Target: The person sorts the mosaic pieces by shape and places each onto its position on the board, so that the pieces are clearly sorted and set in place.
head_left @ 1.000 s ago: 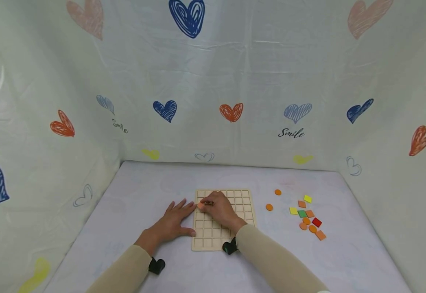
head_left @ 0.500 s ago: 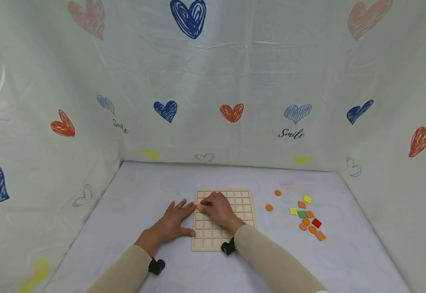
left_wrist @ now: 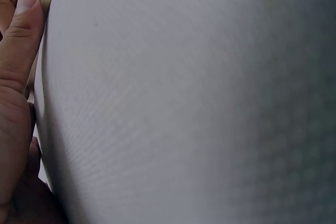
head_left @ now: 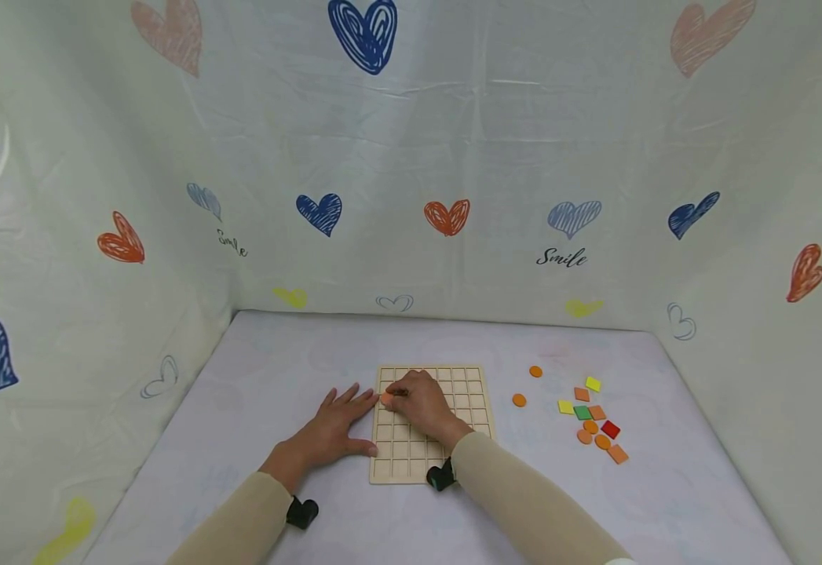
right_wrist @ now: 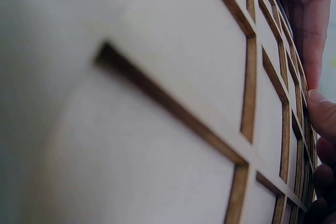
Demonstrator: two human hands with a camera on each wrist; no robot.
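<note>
A light wooden grid board [head_left: 400, 468] lies on the white table, with square cells framed by thin raised strips. Beside its left edge my left hand [head_left: 329, 431] rests with fingers spread, fingertips and thumb touching that edge. In the left wrist view the thumb [left_wrist: 23, 35] lies against the board's side. Over the upper left cells, my right hand [head_left: 425, 404] pinches a small orange disc [head_left: 386, 399] at the left column. The right wrist view shows the thumb [right_wrist: 323, 114] low at the far cells, the disc itself hidden there.
Right of the board lie two orange discs [head_left: 519, 400] apart from a loose cluster of orange, yellow, green [head_left: 583, 413] and red [head_left: 611, 429] square tiles and more orange discs. A white curtain printed with hearts [head_left: 446, 217] stands around the table's back and sides.
Almost nothing differs. The right forearm has shifted very slightly left, while the right hand stays over the same cell with the orange disc. The left hand has not moved.
</note>
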